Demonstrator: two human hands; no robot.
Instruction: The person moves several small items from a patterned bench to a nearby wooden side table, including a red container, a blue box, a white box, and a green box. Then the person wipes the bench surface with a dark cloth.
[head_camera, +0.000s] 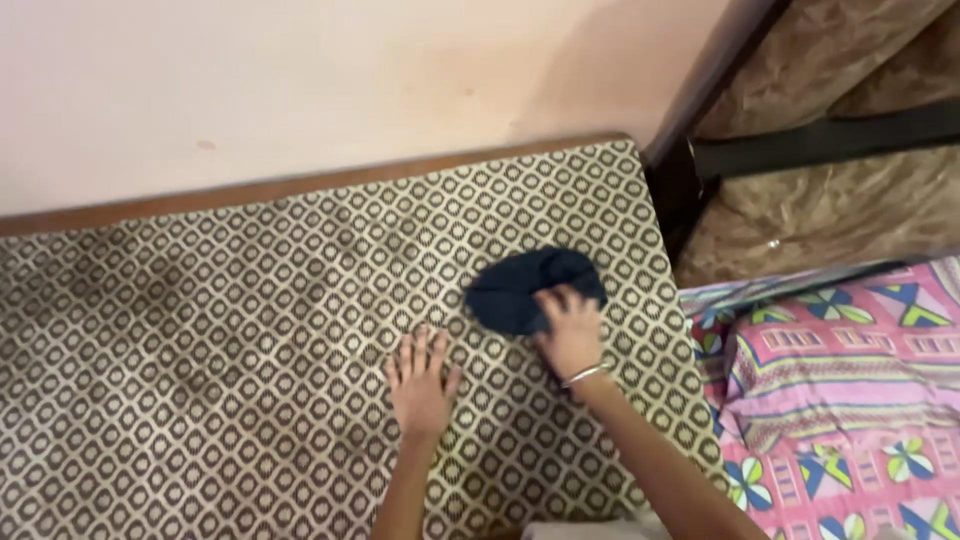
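A small dark blue folded cloth lies on a mattress covered in a brown and cream geometric fabric. My right hand, with a thin bangle at the wrist, rests on the cloth's near right edge, fingers curled onto it. My left hand lies flat on the patterned cover just left of the cloth, fingers spread, holding nothing.
A pale wall runs along the far side behind a wooden edge. To the right lies pink patterned bedding. A dark bed frame and brown mottled fabric sit at the upper right.
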